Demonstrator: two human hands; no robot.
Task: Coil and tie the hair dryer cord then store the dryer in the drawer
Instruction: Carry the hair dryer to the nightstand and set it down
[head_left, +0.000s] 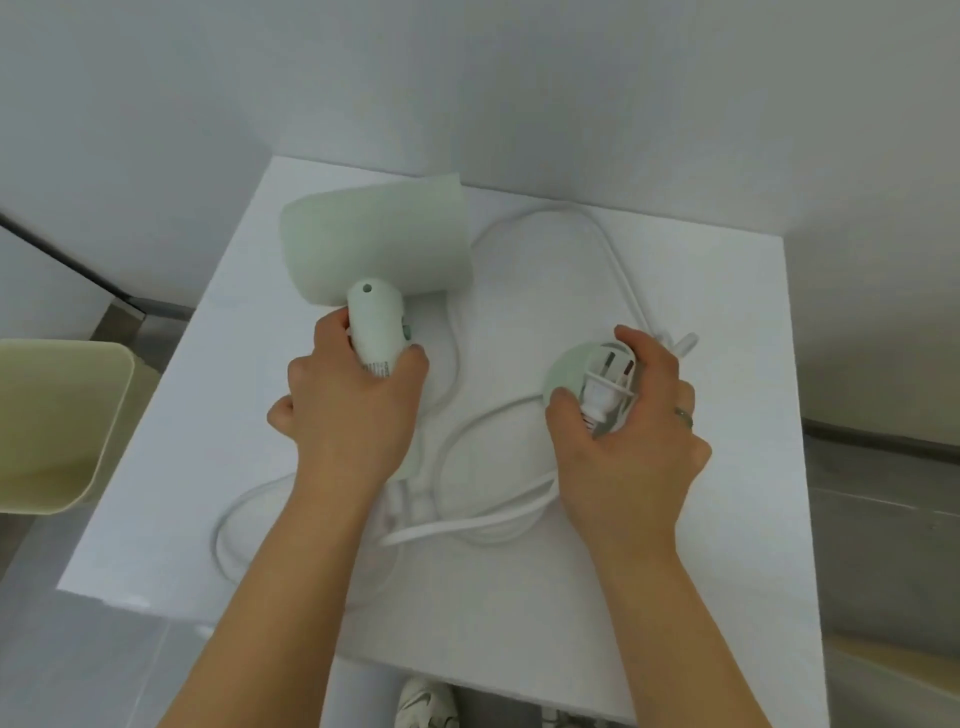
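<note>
- One hair dryer (374, 239) lies on the white bench (727, 519), its pale green barrel towards the far left corner and its one white handle (374, 327) pointing back at the person.
- Two bare hands are in view. The left hand (353, 410) grips the handle, its fingers (332, 327) curled round one side and the thumb on the other, just below a small green switch (408, 330).
- The right hand (634, 431) holds one white plug (605, 389) with two pins. Its fingers (644, 348) arch over the far side, and the thumb presses the near side.
- One pale green round piece (563, 371) sits under the plug, within the same grasp. What it is cannot be told.
- One white cord (608, 244) sprawls uncoiled over the bench in several loose loops, partly hidden under both forearms.
- One ring (684, 415) is on a finger of the right hand.
- One pale yellow-green bin (57, 426) stands beside the bench on the left.
- One pale shoe (426, 701) shows on the floor at the near edge.
</note>
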